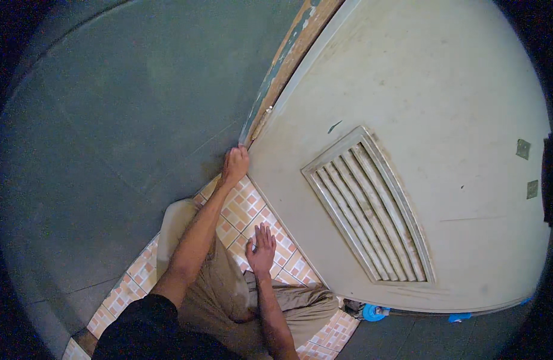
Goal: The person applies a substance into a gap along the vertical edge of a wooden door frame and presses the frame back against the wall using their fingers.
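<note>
Gripping door-frame point(270, 102) base, left hand point(235, 163) fisted, contents hidden; right hand point(261, 245) flat, open on tiles point(243, 207).

To your right stands a pale, scuffed door point(420, 90). A slatted vent point(368, 210) sits in its lower half, tilted. Two small metal plates point(523, 149) are near its right edge. Blue scraps point(371, 312) lie along its bottom edge. A dark green wall point(120, 102) fills your left.
</note>
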`<action>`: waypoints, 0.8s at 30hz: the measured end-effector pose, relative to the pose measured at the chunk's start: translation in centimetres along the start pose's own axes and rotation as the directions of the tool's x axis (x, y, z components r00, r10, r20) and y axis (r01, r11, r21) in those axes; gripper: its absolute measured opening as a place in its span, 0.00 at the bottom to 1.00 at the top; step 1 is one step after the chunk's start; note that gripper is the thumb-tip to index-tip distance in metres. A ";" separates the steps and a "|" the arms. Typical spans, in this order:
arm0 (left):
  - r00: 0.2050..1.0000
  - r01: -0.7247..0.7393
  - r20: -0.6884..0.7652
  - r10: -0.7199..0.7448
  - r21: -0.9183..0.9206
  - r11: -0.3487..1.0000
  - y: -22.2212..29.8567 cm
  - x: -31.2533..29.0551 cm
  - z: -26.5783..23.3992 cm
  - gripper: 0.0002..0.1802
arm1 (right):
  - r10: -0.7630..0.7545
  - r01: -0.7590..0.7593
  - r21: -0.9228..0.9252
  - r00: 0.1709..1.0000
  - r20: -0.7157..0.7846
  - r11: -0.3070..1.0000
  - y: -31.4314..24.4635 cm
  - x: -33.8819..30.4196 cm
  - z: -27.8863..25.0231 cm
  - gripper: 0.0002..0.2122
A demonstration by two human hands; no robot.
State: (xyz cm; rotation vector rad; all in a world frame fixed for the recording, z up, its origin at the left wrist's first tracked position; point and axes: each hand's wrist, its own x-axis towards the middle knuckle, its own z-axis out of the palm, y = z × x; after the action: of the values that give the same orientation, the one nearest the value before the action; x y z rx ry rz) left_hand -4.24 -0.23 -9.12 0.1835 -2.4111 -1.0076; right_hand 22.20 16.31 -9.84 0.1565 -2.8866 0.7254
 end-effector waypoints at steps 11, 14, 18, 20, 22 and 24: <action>0.981 0.165 0.124 -0.151 -0.118 0.979 2.3 -0.3 -0.6 0.13 | -0.001 0.000 -0.032 1.000 -0.019 0.999 0.9 -0.2 -0.6 0.23; 0.985 -0.072 -0.155 0.082 0.068 0.995 -1.4 0.0 0.7 0.15 | -0.022 0.023 0.020 1.000 -0.006 1.000 -0.6 0.1 0.1 0.23; 0.937 -0.275 -0.195 0.290 0.099 0.956 2.2 -0.8 -0.2 0.20 | 0.009 -0.009 0.001 1.000 -0.026 1.000 0.9 -0.2 -0.6 0.23; 0.980 -0.169 -0.114 0.164 -0.036 0.985 1.6 -1.0 -0.4 0.19 | 0.010 -0.010 -0.010 1.000 -0.022 1.000 0.6 0.0 -0.3 0.23; 0.937 -0.279 -0.138 0.322 0.264 0.923 0.3 -1.3 -0.3 0.18 | -0.006 0.006 0.007 1.000 -0.026 1.000 0.2 -0.1 -0.1 0.23; 0.948 -0.255 -0.134 0.288 0.217 0.942 0.1 -0.9 -0.4 0.18 | -0.021 0.022 0.012 0.999 -0.042 1.000 0.2 -0.1 -0.1 0.23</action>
State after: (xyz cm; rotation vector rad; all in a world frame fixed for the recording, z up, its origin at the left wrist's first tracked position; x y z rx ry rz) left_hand -3.28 -0.10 -9.21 -0.0011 -2.3029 -0.6041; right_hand 22.24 16.52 -9.89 0.1713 -2.8368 0.7340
